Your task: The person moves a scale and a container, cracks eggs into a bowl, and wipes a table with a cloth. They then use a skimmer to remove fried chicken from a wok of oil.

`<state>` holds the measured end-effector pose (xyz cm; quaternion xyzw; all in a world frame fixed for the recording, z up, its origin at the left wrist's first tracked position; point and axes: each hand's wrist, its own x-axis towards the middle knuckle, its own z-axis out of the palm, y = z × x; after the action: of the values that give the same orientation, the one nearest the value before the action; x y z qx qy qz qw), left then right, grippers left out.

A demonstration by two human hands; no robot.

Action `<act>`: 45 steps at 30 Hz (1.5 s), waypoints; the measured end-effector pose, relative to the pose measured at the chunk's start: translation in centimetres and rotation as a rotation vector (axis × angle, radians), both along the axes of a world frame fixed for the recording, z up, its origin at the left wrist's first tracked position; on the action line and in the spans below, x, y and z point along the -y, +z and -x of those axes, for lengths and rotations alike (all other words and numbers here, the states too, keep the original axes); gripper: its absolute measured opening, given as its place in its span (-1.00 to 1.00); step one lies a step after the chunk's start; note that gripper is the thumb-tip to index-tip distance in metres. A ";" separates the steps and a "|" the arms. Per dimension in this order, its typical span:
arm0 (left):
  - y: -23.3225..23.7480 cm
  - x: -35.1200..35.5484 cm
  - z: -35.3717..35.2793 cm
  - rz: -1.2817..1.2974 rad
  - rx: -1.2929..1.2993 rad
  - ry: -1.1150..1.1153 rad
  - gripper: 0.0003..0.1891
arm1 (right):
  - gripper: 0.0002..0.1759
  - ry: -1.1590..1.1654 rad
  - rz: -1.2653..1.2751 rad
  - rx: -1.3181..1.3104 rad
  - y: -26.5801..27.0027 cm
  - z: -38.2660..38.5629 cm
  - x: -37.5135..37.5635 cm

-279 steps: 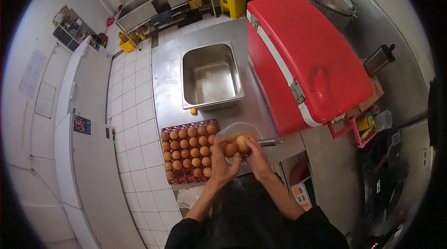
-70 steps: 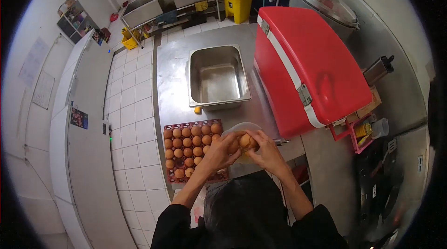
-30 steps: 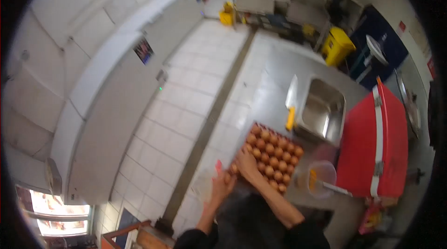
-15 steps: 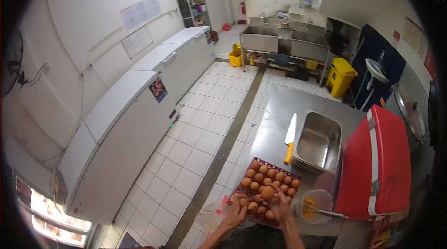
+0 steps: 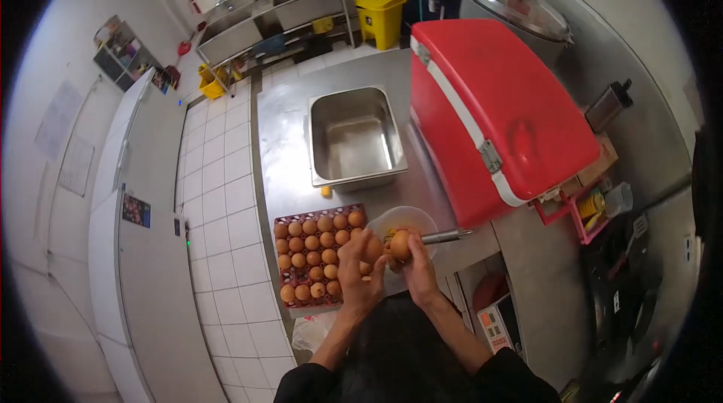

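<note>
left hand (image 5: 358,279) curled round brown egg (image 5: 371,251), lower centre of frame; right hand (image 5: 419,275) grasping second egg (image 5: 400,245). hands partly hide bowl (image 5: 420,217); whisk handle (image 5: 446,236) protrudes.

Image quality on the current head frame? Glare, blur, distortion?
Head view: strong fisheye, black corners, white cabinets bowed at left; glare on the steel table, glints in the metal pan; black appliance at lower right very dark; left hand and right hand reasonably sharp; wall sheet washed out, unreadable.
</note>
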<state>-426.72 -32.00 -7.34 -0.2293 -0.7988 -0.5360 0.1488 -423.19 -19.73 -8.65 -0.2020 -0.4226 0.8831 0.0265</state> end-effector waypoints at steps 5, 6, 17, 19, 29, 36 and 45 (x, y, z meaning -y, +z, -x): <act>-0.3 -2.4 -0.2 0.043 -0.016 0.095 -0.48 | -0.63 -0.030 0.074 -0.065 -1.0 -0.4 -1.6; -0.5 -2.8 -0.4 0.053 -0.007 0.087 -0.48 | -0.63 -0.070 0.064 -0.061 -1.0 -0.5 -1.7; -2.4 -2.3 0.8 -0.168 0.238 -0.121 -0.56 | -0.67 0.118 -0.003 0.058 -1.9 0.6 -4.1; -0.3 -2.1 1.2 -0.025 0.293 -0.149 -0.57 | -0.68 0.168 0.001 0.083 -1.4 0.9 -5.1; 0.5 -1.8 3.2 0.339 0.363 -0.287 -0.57 | -0.46 0.468 -0.852 -0.217 -0.8 1.5 -8.0; -0.4 -2.1 3.1 0.368 0.347 -0.228 -0.62 | -0.38 0.507 -1.239 -0.256 0.4 1.0 -8.6; -1.4 -1.6 2.7 0.341 0.311 -0.222 -0.58 | -0.38 0.523 -1.513 -0.399 1.0 1.6 -8.9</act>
<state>-429.47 -30.41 -8.78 -0.2522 -0.8607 -0.4356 -0.0763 -424.82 -10.80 -7.65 0.1361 -0.9240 0.3565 0.0238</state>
